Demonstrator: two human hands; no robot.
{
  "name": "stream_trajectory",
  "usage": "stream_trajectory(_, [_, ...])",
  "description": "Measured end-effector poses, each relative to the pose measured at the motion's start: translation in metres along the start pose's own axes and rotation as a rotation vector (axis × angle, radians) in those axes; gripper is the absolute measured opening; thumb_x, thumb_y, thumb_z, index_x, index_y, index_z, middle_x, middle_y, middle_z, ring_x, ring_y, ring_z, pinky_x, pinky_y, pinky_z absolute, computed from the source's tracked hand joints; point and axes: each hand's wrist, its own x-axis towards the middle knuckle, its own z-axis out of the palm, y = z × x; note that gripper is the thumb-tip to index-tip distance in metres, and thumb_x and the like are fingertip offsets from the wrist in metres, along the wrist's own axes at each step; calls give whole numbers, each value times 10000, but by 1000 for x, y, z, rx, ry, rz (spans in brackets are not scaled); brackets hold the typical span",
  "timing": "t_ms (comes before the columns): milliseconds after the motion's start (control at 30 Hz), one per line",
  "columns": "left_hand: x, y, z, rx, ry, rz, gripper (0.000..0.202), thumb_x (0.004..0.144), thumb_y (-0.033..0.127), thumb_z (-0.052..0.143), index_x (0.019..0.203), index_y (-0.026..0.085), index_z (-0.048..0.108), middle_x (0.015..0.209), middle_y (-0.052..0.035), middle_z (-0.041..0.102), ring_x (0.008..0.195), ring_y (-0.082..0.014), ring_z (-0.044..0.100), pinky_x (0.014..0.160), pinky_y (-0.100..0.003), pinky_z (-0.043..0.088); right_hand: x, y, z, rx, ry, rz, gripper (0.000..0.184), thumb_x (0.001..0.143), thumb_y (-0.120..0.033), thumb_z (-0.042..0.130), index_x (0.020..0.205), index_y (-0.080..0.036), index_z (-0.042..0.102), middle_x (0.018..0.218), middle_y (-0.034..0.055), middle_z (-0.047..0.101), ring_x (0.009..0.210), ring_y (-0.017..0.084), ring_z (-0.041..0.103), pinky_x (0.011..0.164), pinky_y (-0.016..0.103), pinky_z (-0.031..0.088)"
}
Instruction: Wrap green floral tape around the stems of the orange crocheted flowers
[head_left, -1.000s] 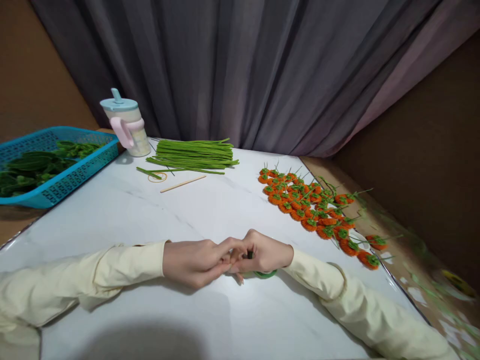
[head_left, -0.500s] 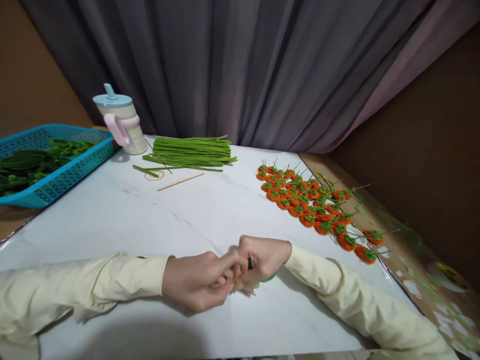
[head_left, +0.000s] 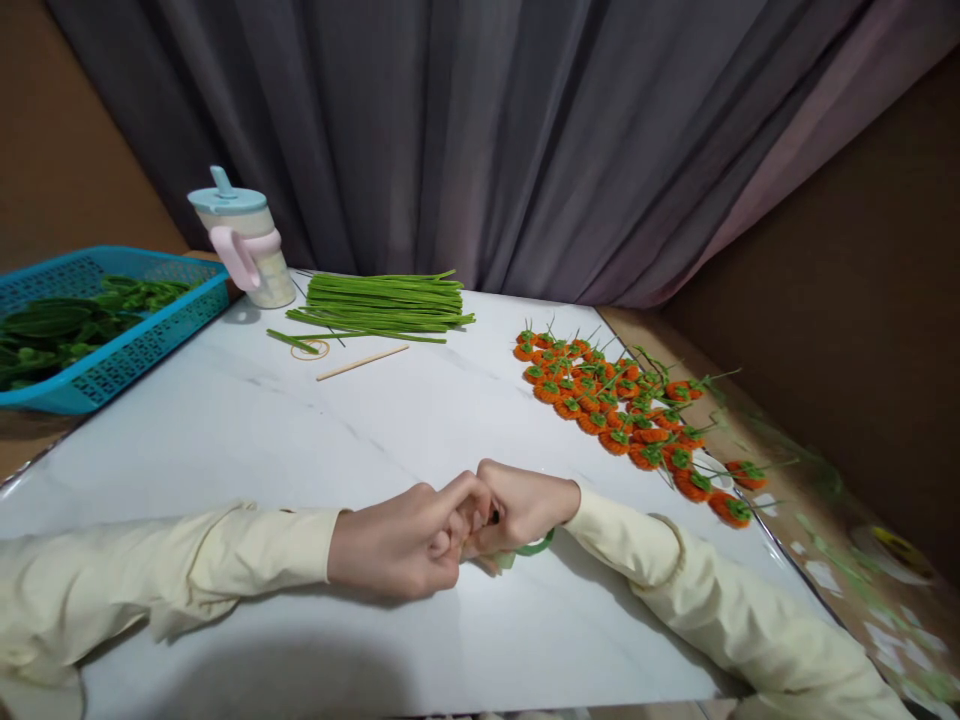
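Note:
Low over the white marbled table point(head_left: 247, 440), my left hand point(head_left: 401, 545) and my right hand point(head_left: 525, 500) meet, both closed with fingertips touching or nearly so. What they pinch is hidden by the fingers. A green curved band point(head_left: 538, 547) shows beneath my right hand, with a pale green piece point(head_left: 507, 560) beside it; their kind is unclear. To the right lie rows of small fuzzy orange fruit shapes point(head_left: 592, 422) with green tops and thin wire stems.
A bundle of green pipe cleaners point(head_left: 382, 303) lies at the back, near a thin wooden stick point(head_left: 361, 363) and a rubber band point(head_left: 321, 349). A lidded cup point(head_left: 262, 265) with a pink handle stands behind. A blue basket point(head_left: 112, 372) holding green leaf shapes sits at left.
Both hands have shifted slightly up and away, still closed together. My left hand has turned a little. The green band shows more clearly below my right hand; the other things stay put.

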Motion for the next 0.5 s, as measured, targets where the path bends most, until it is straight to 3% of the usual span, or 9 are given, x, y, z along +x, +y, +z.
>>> stream_trajectory(333, [2, -5, 4, -113, -42, 63, 409, 588, -27, 421, 896, 213, 301, 512, 140, 358, 387, -26, 262, 384, -117, 229, 1, 9, -1, -6, -51, -35, 236, 681, -291, 693, 640, -65, 640, 528, 8, 585, 468, 76, 514, 438, 143, 413])
stream_trajectory(500, [1, -6, 4, -161, -81, 58, 414, 598, -19, 435, 929, 209, 332, 520, 137, 358, 386, -20, 269, 375, -104, 220, 3, 16, -1, -84, -50, -60, 205, 660, -258, 707, 645, -59, 661, 543, 5, 583, 504, 78, 516, 463, 138, 412])
